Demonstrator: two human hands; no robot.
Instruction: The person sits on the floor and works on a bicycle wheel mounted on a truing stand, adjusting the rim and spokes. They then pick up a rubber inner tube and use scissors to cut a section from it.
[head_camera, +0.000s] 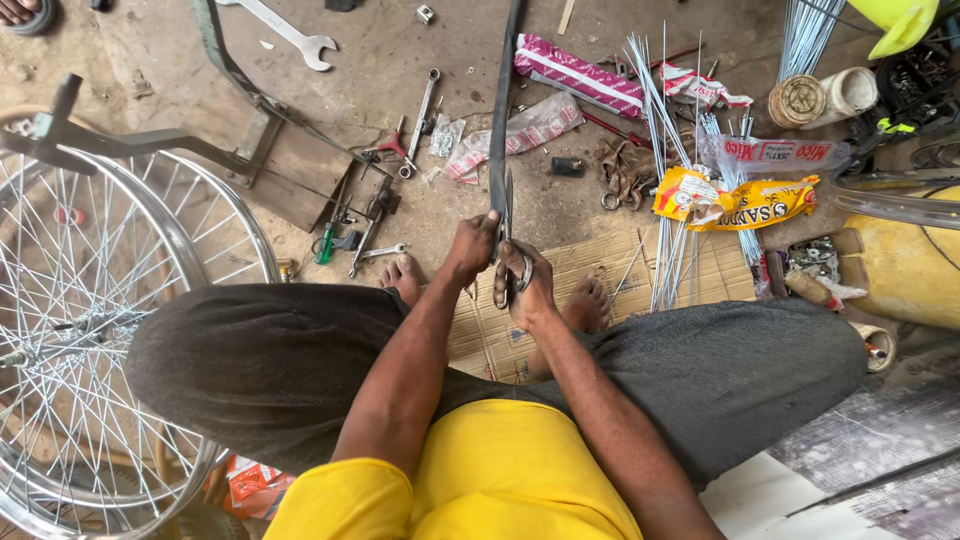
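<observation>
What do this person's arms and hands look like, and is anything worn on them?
Both arms are bare from the short yellow sleeves of a shirt down. The left hand and the right hand wear no gloves; no watch, ring or bracelet shows on either.

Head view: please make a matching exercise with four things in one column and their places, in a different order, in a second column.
Things:
1. black rubber strip
2. scissors
3. spoked wheel
4. large open-end wrench

Places:
A. on the ground at the top, left of the middle
B. in the right hand
C. held by the left hand, running up and away
D. at the left edge, beside the knee

Pairs: 1-C, 2-B, 3-D, 4-A
</observation>
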